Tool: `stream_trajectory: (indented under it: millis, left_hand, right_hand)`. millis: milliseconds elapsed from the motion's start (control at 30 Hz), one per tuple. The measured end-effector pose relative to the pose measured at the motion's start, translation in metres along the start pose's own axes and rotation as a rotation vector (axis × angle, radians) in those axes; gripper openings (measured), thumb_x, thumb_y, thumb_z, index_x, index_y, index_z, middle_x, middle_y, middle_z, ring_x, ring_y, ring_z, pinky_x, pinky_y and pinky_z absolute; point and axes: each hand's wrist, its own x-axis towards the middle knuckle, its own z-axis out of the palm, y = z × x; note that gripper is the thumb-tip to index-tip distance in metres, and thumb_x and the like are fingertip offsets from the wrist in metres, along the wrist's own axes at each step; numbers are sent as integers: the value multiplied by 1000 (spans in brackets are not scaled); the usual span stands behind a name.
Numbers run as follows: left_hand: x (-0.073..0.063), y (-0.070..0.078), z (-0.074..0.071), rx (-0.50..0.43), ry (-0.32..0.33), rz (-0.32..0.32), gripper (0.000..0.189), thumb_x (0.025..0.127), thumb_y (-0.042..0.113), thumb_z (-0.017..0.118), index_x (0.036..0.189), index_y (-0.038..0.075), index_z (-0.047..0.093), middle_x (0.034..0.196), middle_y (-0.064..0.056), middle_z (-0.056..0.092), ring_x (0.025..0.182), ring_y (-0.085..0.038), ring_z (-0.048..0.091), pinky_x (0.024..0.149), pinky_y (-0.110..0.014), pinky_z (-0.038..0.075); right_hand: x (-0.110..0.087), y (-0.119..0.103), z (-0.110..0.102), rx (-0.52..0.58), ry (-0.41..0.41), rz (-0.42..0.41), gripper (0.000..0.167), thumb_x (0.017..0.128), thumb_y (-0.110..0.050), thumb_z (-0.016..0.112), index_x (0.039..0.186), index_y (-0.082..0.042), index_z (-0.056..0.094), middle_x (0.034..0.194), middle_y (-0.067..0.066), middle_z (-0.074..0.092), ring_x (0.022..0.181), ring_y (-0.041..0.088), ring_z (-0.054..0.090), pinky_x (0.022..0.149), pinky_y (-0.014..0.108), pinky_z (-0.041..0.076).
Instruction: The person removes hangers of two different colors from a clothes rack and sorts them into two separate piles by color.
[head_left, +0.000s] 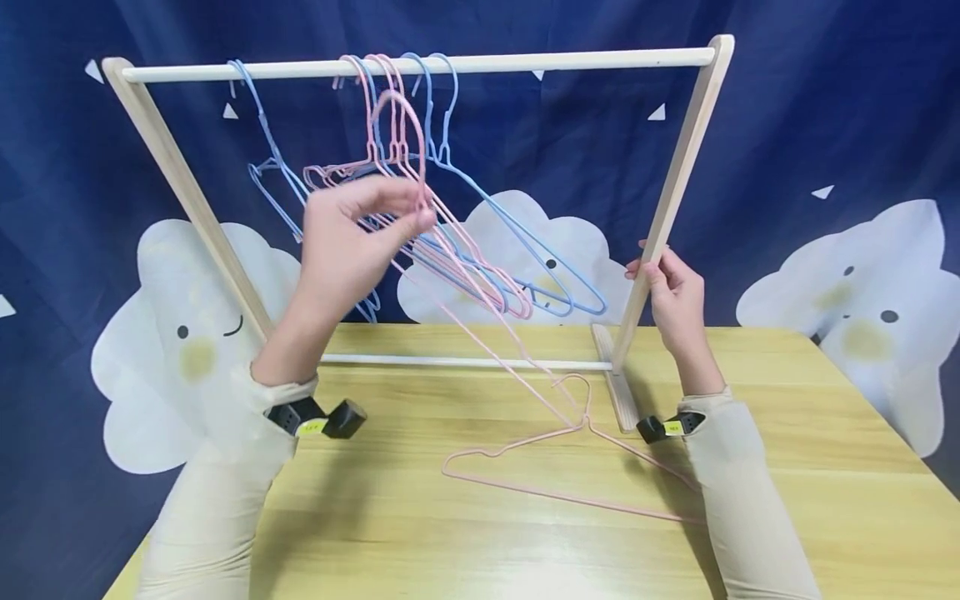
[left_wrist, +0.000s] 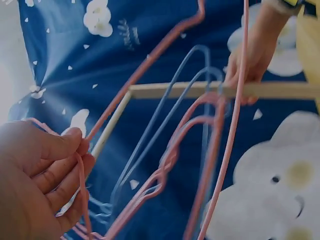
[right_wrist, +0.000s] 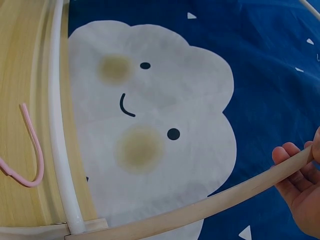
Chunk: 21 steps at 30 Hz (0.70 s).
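My left hand [head_left: 352, 242] pinches a pink clothes hanger [head_left: 422, 154] just below its hook, between thumb and fingers. The hook points up in front of the hanging hangers, and the hanger's long body slants down to the right. In the left wrist view, the same hanger [left_wrist: 150, 60] crosses close to the camera. My right hand [head_left: 678, 300] grips the right wooden upright [head_left: 686, 167] of the rack, thumb in front. Pink hangers [head_left: 367, 100] and blue hangers [head_left: 429, 108] hang bunched near the middle of the rod [head_left: 562, 62].
Another pink hanger [head_left: 570, 499] lies flat on the wooden table [head_left: 420, 542], its right end behind my right sleeve. Blue hangers [head_left: 262, 121] hang near the rod's left end. A white lower bar [head_left: 450, 361] joins the rack's legs. Behind is a dark blue cloud-print curtain [head_left: 795, 100].
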Motion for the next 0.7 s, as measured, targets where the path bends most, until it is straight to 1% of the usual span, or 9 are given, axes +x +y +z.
stream_trajectory:
  millis: [67,133,167,200,300,400,467,567,700]
  left_hand:
    - [-14,-4,5,-33,-63,-29,17,87,11,82,102,4,79,95,-9,79,90,-5,71,96,-25,52]
    - [-27,-8,12,-77,-119,-42,14,86,8,82,98,2,79,93,-10,79,86,-7,70,87,-24,54]
    - [-33,-10,16,-93,-140,-44,13,85,6,82,96,2,79,92,-10,79,84,-8,70,82,-23,56]
    - [-39,-11,21,-99,-158,-44,11,85,6,82,95,3,79,92,-8,79,83,-8,71,79,-22,56]
    - [-56,-13,37,-98,-211,-17,10,83,5,83,93,6,81,91,-5,80,81,-9,72,73,-22,57]
    - [-72,-17,57,-98,-292,-21,11,83,5,83,94,7,82,90,-4,80,78,-9,73,69,-24,59]
    - [-80,-21,70,-96,-339,-31,12,83,5,83,95,5,81,90,-5,80,76,-10,74,68,-24,60]
    - [-90,-31,84,-93,-391,-88,12,84,5,82,96,4,81,90,-7,80,74,-10,73,66,-23,60]
    - [-98,-46,97,-108,-462,-211,11,86,7,81,97,4,81,89,-6,80,75,-8,73,68,-21,60]
  right_hand:
    - [0,1,1,14,-1,3,22,103,-9,58,122,-3,68,86,-3,72,83,10,71,90,17,54]
    - [0,2,1,23,0,4,22,103,-8,57,122,-2,68,85,-3,72,83,9,71,90,17,54]
    - [-1,2,1,23,0,4,22,103,-7,57,122,-2,68,85,-3,72,83,9,71,89,17,54]
    - [-1,2,0,23,1,3,22,103,-7,57,121,-2,68,85,-4,72,82,8,71,89,17,54]
    - [-2,3,0,24,6,3,21,103,-5,57,121,-2,68,85,-4,72,81,8,71,88,17,54]
    - [-1,2,-1,24,10,2,21,103,-6,57,121,-3,68,85,-4,72,82,8,71,88,17,54]
    - [-1,2,0,26,9,2,22,103,-7,58,122,-3,68,85,-3,72,82,9,71,88,17,54]
    - [0,1,0,25,4,6,22,103,-7,58,122,-2,68,85,-3,72,82,9,71,89,17,54]
    - [0,1,0,9,-2,9,23,103,-9,58,123,-1,67,86,-3,72,83,9,71,90,16,54]
